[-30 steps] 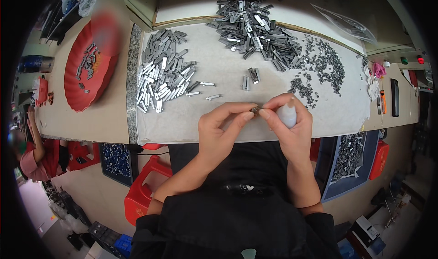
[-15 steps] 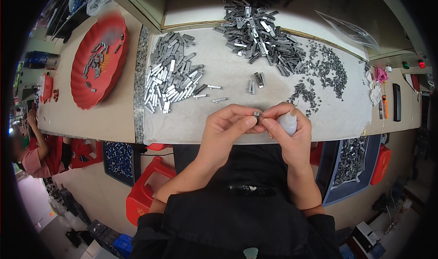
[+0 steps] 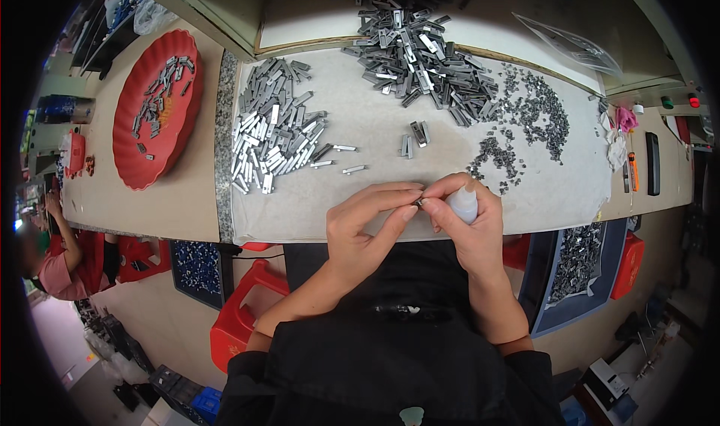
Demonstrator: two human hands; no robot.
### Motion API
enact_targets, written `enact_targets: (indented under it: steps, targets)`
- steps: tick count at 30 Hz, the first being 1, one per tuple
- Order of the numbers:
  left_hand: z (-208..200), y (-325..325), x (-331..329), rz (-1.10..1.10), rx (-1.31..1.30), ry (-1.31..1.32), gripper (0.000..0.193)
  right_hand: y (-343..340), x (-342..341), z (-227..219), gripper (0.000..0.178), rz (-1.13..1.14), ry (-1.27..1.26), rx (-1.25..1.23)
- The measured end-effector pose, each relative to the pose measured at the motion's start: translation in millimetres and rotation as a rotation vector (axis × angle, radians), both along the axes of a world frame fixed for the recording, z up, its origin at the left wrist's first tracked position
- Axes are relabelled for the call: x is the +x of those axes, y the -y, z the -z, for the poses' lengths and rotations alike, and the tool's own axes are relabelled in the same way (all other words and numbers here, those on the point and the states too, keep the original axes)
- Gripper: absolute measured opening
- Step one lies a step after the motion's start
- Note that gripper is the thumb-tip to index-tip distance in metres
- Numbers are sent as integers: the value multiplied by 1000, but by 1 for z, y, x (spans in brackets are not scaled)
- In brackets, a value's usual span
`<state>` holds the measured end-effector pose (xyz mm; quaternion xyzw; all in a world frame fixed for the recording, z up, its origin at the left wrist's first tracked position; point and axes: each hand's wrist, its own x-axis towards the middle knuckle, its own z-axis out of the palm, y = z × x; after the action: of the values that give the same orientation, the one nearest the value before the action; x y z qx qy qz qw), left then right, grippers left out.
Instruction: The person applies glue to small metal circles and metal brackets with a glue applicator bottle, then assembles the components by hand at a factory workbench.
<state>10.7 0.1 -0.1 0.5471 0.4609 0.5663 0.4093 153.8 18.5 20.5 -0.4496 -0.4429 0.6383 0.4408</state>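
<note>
Close together over the near edge of the work surface, both my hands meet fingertip to fingertip. My left hand (image 3: 360,227) is closed, thumb and fingers pinching a small dark metal part (image 3: 418,201) that is mostly hidden. A translucent white squeeze bottle (image 3: 463,205) rests in my right hand (image 3: 480,235), whose thumb and forefinger also touch the metal part. Beyond them, two or three channel-shaped metal pieces (image 3: 418,133) stand apart. To the left lies a pile of silvery metal pieces (image 3: 277,130); tiny metal bits (image 3: 495,156) are scattered at the right.
A big heap of metal pieces (image 3: 420,58) lies at the back. At left, a red scalloped tray (image 3: 124,152) holds several pieces. An orange-handled tool (image 3: 633,172) and a black case (image 3: 652,163) lie far right. Bins flank me below; a red stool (image 3: 240,313) stands left. Another person sits far left.
The metal part has tilted and sunk lower between my fingertips. My left fingers now reach over it. The bottle sits slightly further left and more upright. At far left, a blurred hand over the red tray is gone.
</note>
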Motion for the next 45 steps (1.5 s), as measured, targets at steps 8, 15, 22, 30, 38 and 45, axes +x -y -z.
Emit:
enact_targets:
  steps: [8,15,22,30,38,45]
  targets:
    - [6,0,-6,36,27,-51,15,0,-2,-1,8,-55,102,3]
    - [-1,4,-8,59,-110,6,14,0,1,-2,9,-71,143,77]
    - [-13,2,-51,-154,-35,-639,13,-11,54,-4,5,274,268,102]
    - [-42,4,-54,-129,72,-524,9,-23,95,-2,2,392,464,139]
    - [-110,18,-27,1099,537,672,25,-30,86,5,8,254,678,292]
    - [-115,22,-16,1193,220,888,34,-33,84,3,7,204,771,347]
